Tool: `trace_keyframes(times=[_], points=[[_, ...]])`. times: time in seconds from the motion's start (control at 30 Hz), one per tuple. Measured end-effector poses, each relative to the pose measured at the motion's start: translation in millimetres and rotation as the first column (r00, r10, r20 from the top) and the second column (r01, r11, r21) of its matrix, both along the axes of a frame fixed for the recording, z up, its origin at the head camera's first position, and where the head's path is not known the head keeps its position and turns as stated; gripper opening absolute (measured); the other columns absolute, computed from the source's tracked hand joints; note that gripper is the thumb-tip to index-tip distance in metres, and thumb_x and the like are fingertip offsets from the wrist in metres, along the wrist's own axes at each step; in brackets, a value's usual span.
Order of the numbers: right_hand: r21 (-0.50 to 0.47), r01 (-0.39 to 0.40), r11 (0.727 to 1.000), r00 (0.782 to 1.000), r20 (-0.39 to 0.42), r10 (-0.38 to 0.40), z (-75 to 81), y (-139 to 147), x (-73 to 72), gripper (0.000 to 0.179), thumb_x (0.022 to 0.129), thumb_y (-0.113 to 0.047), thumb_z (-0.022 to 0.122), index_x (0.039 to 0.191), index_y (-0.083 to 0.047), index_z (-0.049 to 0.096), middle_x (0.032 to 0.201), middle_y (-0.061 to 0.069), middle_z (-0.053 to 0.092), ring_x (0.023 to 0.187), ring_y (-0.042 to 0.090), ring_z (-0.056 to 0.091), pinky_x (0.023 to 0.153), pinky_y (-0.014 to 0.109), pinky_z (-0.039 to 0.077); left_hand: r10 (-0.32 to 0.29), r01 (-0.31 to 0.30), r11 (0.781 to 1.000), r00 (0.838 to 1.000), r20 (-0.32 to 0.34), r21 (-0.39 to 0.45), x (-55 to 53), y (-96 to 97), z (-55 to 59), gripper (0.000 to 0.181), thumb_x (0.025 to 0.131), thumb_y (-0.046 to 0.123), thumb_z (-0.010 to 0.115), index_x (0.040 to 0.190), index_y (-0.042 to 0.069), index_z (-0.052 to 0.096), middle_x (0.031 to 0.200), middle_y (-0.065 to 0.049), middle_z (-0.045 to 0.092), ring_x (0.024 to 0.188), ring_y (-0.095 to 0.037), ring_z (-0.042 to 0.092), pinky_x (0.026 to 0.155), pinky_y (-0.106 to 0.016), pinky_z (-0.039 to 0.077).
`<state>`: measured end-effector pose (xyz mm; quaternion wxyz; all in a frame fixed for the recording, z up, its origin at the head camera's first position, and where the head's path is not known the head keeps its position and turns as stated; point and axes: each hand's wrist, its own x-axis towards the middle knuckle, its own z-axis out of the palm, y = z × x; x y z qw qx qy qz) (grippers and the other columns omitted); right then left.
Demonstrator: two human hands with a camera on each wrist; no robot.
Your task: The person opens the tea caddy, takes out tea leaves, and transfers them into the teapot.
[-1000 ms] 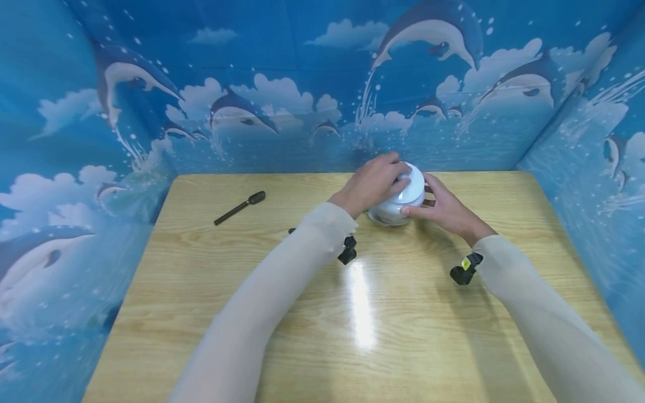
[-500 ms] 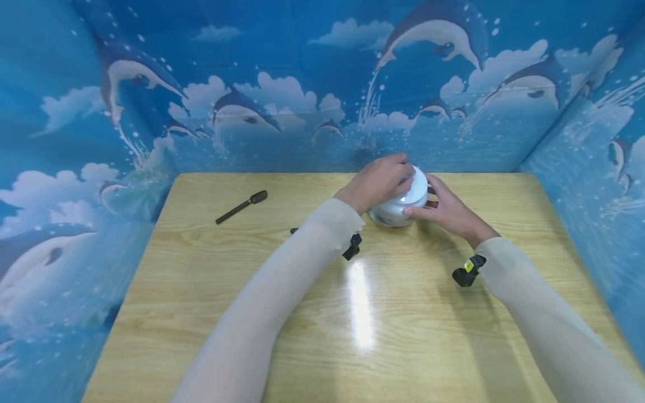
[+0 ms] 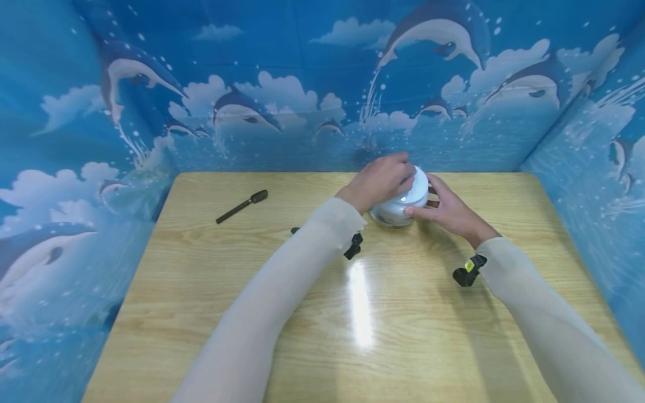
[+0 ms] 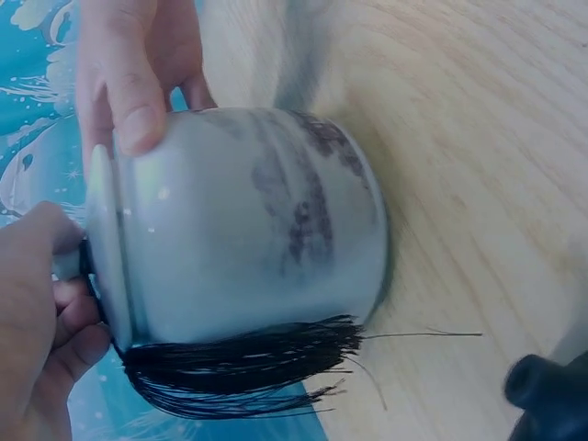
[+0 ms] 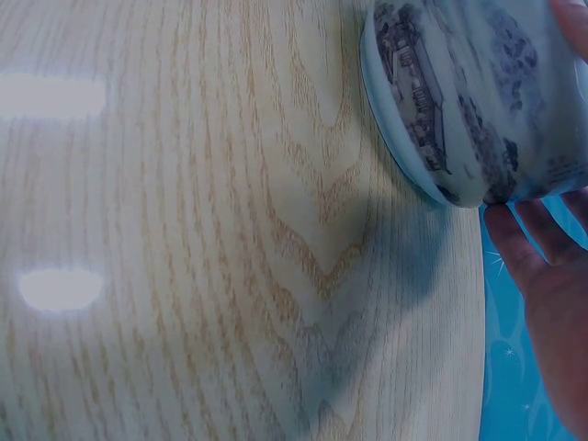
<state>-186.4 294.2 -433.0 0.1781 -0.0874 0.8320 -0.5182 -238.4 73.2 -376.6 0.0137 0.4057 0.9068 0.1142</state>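
Observation:
A lidded white ceramic jar [image 4: 239, 220] with a dark landscape painted on its side stands near the table's back edge. My left hand [image 3: 378, 180] is over the white lid [image 3: 417, 187], its fingers curled at the top; in the left wrist view they pinch something dark there, largely hidden. The lid [image 4: 106, 239] sits on the jar's mouth. A black tassel [image 4: 248, 363] hangs down the jar's side. My right hand [image 3: 450, 210] grips the jar body from the right, thumb on the near side and fingers behind. In the right wrist view, fingertips touch the painted wall.
A dark tool with a slim handle and wider head [image 3: 242, 206] lies on the wooden table [image 3: 211, 313], left of the arms. A blue dolphin-print cloth [image 3: 302, 134] hangs behind the table and along both sides.
My left hand has shifted slightly right over the lid, and its fingers look more curled than one second ago. The right hand keeps its grip on the jar.

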Motion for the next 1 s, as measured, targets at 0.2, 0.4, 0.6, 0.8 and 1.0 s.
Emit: trace_keyframes(times=[0.2, 0.4, 0.6, 0.8, 1.0], points=[[0.001, 0.001, 1.000, 1.000, 0.012, -0.001, 0.3, -1, 0.7, 0.098, 0.104, -0.032, 0.078, 0.176, -0.032, 0.011, 0.180, 0.005, 0.017, 0.162, 0.038, 0.031, 0.127, 0.065, 0.036, 0.055, -0.055, 0.998, 0.998, -0.006, -0.019, 1.2, -0.6, -8.6, 0.044, 0.118, 0.039, 0.047, 0.156, 0.020, 0.059, 0.150, -0.001, 0.062, 0.135, -0.014, 0.059, 0.112, -0.028, 0.053], [0.014, 0.007, 1.000, 1.000, 0.015, -0.007, 0.9, -1, 0.8, 0.101, 0.103, -0.033, 0.079, 0.176, -0.032, 0.009, 0.181, 0.007, 0.014, 0.162, 0.040, 0.030, 0.127, 0.066, 0.036, 0.096, -0.097, 0.995, 0.995, -0.036, -0.037, 5.8, 2.2, -15.9, 0.052, 0.119, 0.043, 0.042, 0.165, 0.019, 0.048, 0.163, -0.002, 0.055, 0.148, -0.019, 0.053, 0.124, -0.032, 0.046], [0.012, 0.008, 1.000, 1.000, 0.019, -0.008, 1.3, -1, 1.4, 0.101, 0.103, -0.033, 0.079, 0.176, -0.032, 0.008, 0.182, 0.006, 0.013, 0.162, 0.040, 0.030, 0.127, 0.065, 0.036, 0.070, -0.070, 0.998, 0.994, -0.082, 0.003, 7.9, 3.0, -18.4, 0.045, 0.118, 0.034, 0.045, 0.156, 0.016, 0.059, 0.147, -0.002, 0.066, 0.134, -0.016, 0.062, 0.114, -0.029, 0.053], [0.009, 0.004, 1.000, 1.000, 0.018, -0.004, 1.9, -1, 1.7, 0.100, 0.103, -0.033, 0.078, 0.176, -0.033, 0.009, 0.181, 0.006, 0.014, 0.162, 0.040, 0.031, 0.128, 0.066, 0.035, 0.045, -0.044, 0.999, 0.998, -0.048, 0.020, 4.7, 2.7, -13.7, 0.040, 0.117, 0.030, 0.048, 0.149, 0.015, 0.065, 0.137, -0.002, 0.069, 0.121, -0.012, 0.065, 0.103, -0.026, 0.058], [0.012, 0.004, 1.000, 1.000, 0.024, -0.004, 1.6, 0, 1.5, 0.101, 0.103, -0.034, 0.078, 0.176, -0.033, 0.008, 0.181, 0.006, 0.014, 0.162, 0.040, 0.030, 0.128, 0.067, 0.034, 0.034, -0.034, 0.999, 0.999, -0.019, 0.005, 2.2, 2.7, -10.6, 0.039, 0.117, 0.030, 0.048, 0.148, 0.015, 0.066, 0.138, -0.003, 0.069, 0.119, -0.012, 0.066, 0.102, -0.026, 0.059]])
